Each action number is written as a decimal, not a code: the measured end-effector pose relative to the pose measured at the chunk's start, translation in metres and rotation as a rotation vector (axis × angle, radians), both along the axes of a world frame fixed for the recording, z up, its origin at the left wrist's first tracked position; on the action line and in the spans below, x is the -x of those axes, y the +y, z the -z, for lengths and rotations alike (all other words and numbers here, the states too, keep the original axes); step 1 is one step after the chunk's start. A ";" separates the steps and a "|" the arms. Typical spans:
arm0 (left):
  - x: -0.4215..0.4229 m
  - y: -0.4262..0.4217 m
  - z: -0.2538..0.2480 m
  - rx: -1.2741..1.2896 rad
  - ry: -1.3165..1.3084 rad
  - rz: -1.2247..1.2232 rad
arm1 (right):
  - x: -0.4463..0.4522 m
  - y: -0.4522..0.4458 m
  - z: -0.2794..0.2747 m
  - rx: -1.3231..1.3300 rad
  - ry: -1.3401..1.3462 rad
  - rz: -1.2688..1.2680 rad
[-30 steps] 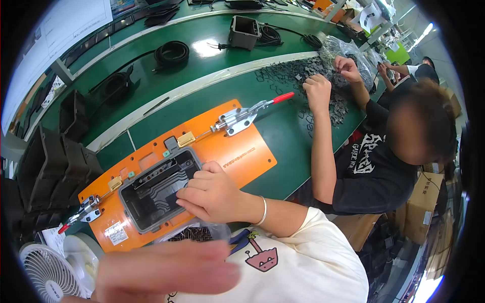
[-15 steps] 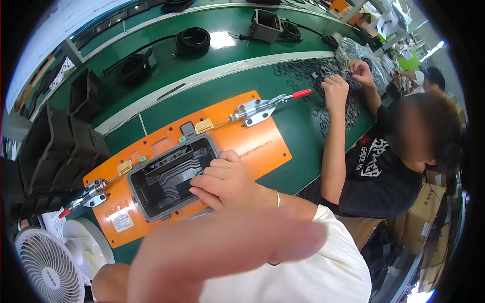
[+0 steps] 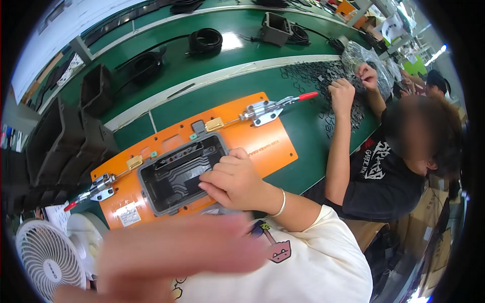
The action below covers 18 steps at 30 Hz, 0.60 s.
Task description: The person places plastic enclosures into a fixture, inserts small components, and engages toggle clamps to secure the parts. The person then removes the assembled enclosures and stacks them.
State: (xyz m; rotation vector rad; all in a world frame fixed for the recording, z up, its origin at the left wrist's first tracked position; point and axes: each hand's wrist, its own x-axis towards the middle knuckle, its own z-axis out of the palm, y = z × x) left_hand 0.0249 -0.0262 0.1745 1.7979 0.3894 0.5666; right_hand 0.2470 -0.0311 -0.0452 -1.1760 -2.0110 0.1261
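Observation:
My right hand (image 3: 233, 178), with a bangle at the wrist, is closed over the right side of a grey rectangular housing (image 3: 143, 184). Its fingers curl at the rim, and their tips are partly hidden. Inside the open housing, ridged dark walls and a patterned floor show. The housing sits on an orange fixture plate (image 3: 262, 146), between two toggle clamps with red handles, the right clamp (image 3: 262, 112) and the left clamp (image 3: 101, 188). Close to the camera, my left hand (image 3: 177, 250) is a large blur above my light shirt, apart from the fixture; its fingers are smeared.
Dark housings (image 3: 63, 141) are stacked at left, above a white fan (image 3: 50, 267). Coiled black cables (image 3: 205, 40) and a grey box (image 3: 275, 29) lie on the far bench. At right sits a co-worker (image 3: 374, 166), hands raised by a pile of small black parts (image 3: 323, 76).
My left hand has moved left and slightly down in the view. The whole scene has shifted a little to the right. My right hand stays at the same side of the housing.

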 end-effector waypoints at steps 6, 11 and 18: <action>-0.006 -0.016 0.014 -0.094 -0.031 -0.087 | 0.001 0.001 0.002 -0.027 0.021 0.004; -0.017 -0.021 0.015 -0.203 -0.025 -0.091 | 0.002 0.002 0.002 -0.063 0.058 -0.001; 0.004 0.016 -0.055 -0.067 0.696 0.235 | 0.002 0.001 0.003 -0.082 0.054 0.010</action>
